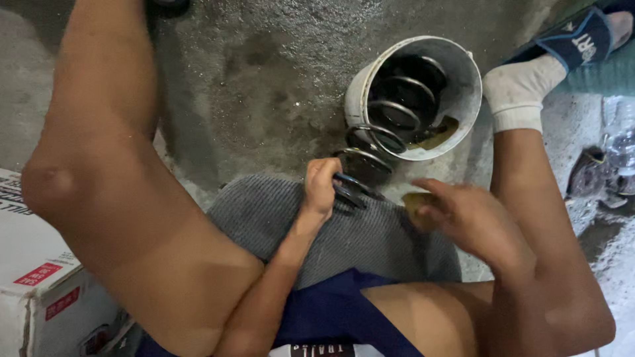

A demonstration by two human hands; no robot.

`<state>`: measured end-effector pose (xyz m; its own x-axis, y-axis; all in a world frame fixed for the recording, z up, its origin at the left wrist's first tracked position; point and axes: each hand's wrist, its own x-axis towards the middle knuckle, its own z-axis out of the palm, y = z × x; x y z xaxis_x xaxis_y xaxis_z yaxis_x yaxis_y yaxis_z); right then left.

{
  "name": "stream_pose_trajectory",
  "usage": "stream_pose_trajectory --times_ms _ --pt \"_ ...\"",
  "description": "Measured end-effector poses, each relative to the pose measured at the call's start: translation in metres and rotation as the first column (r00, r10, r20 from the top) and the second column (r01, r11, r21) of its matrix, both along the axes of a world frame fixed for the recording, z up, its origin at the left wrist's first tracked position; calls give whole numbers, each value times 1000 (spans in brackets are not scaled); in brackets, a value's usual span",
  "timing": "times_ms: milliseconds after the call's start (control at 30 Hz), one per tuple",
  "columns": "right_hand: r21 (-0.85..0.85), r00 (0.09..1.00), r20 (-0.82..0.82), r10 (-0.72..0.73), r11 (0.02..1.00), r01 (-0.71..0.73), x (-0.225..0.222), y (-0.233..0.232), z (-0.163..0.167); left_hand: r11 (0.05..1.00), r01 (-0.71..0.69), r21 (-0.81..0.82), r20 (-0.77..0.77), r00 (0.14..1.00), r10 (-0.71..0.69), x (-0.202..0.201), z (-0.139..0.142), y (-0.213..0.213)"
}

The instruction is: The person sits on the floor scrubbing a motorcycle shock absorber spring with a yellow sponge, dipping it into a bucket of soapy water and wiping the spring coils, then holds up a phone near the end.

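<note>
The person sits low over a concrete floor (pixel 264 86) with knees spread. A black coil spring (pixel 387 125) lies slanted, its far end inside a tipped white bucket (pixel 463 92) and its near end resting on a grey ribbed cloth (pixel 264 211) spread between the legs.

The left hand (pixel 321 188) is closed around the near coils of the spring, thumb and fingers wrapped over the wire, holding it steady at the edge of the cloth. The right hand (pixel 463 211) sits just right of the spring, fingers curled loosely around a small yellowish sponge (pixel 417 201). The sponge is near the lowest coils, but I cannot tell whether it touches them.

A brownish puddle lies in the bottom of the bucket, beside the far coils. Judging from this, the work looks like wiping the spring down, and it appears to be under way rather than near its end: most of the coils sit in or at the mouth of the bucket, and only the near end is out within reach of the sponge. How clean any coil is cannot be judged, since the wire is dark all along.

A white cardboard box (pixel 33 264) stands at the near left. At the far right is a foot in a white sock (pixel 519 92) and a dark slipper (pixel 579 39).
</note>
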<state>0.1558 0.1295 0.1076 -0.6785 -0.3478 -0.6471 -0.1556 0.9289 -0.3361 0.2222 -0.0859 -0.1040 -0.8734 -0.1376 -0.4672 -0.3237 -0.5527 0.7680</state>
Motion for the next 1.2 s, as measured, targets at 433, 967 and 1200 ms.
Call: stream_pose_trajectory --times_ms 433,967,1200 --pt "131 850 -457 261 965 -226 60 -91 -49 932 -102 -347 -12 995 104 10 -16 9" --pt "132 958 -55 282 953 -273 31 -23 -24 686 -282 671 305 948 92 -11 -4 -14" --pt "16 807 -590 -21 999 38 -7 -5 12 707 -363 608 435 896 87 -12 6 -10"
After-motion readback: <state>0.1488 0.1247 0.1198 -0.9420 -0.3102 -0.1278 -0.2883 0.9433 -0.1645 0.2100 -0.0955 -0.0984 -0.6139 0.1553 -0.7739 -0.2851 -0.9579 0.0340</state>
